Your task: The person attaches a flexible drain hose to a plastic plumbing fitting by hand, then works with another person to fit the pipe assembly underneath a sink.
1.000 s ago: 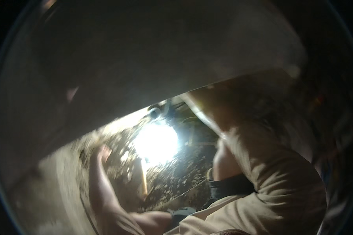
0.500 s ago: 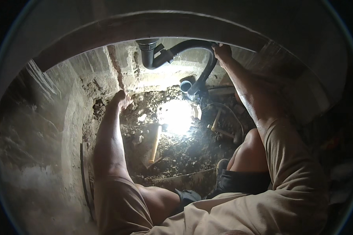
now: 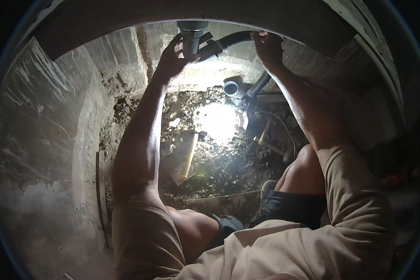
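Overhead, a grey sink drain trap (image 3: 191, 45) hangs beneath a dark edge, with a ribbed flexible hose (image 3: 237, 39) running from it to the right. My left hand (image 3: 172, 61) is wrapped around the trap from its left side, fingers partly behind it. My right hand (image 3: 269, 50) is closed on the hose where it bends down. The lower part of the hose (image 3: 260, 84) comes down beside an open-ended grey pipe fitting (image 3: 232, 88) at the foot of the wall. Whether the hose goes into that fitting cannot be made out.
A bright light (image 3: 217, 119) glares on the rubble floor (image 3: 210, 179). A yellow-handled tool (image 3: 190, 156) lies left of centre. Another light-handled tool (image 3: 265, 132) and a thin cable (image 3: 288, 125) lie at right. A rough wall (image 3: 86, 116) stands close on the left.
My left hand has moved up from the wall's base onto the trap. My right hand stays on the hose. The view has shifted slightly.
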`<state>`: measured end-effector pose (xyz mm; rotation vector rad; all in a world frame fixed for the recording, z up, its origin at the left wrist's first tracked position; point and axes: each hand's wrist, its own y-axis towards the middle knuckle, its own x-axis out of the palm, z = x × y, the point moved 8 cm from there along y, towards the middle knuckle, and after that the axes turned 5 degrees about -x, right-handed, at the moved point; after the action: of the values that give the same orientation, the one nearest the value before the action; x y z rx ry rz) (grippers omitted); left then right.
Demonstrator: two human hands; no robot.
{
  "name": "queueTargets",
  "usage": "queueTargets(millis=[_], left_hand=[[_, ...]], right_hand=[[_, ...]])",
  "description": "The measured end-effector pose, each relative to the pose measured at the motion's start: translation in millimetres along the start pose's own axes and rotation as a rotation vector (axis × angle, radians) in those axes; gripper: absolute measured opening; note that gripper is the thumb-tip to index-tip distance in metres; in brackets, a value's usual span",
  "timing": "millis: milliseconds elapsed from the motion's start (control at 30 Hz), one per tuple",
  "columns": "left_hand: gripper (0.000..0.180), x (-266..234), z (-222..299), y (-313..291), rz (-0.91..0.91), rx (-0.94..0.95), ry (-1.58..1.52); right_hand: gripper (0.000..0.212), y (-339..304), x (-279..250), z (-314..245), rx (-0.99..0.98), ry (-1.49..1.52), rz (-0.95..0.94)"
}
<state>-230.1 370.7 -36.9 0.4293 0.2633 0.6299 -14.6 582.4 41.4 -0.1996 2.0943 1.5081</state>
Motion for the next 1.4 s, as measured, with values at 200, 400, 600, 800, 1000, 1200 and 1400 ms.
queueTargets(millis=[200,400,600,800,1000,1200,1400], left_hand=[[0.067,-4.1,13.9,19.9,0.071,0.079,0.148],[0.059,-21.2,-3.8,25.1,0.141,0.04,0.198],[0.051,-19.4,-8.5,14.4,0.168,-0.009,0.238],[0.06,-16.5,6.0,15.6,0.212,-0.006,0.321],[0.059,-27.0,-11.7,13.8,0.148,-0.051,0.337],[0.059,-12.1,7.1,17.7,0.156,-0.048,0.312],[0.057,-12.7,12.3,13.8,0.179,-0.059,0.378]], right_hand=[[0.061,18.2,25.7,-21.5,-0.067,-0.093,-0.073],[0.054,14.5,45.2,-20.7,0.086,-0.027,-0.218],[0.042,-13.9,25.8,-59.2,0.022,0.154,-0.085],[0.066,13.0,47.8,-139.5,-0.808,-0.168,-0.614],[0.063,6.8,118.0,-154.8,-0.341,0.096,-1.379],[0.05,15.6,137.4,-129.7,-0.498,-0.003,-1.495],[0.054,17.5,128.3,-119.3,-0.454,-0.133,-1.261]])
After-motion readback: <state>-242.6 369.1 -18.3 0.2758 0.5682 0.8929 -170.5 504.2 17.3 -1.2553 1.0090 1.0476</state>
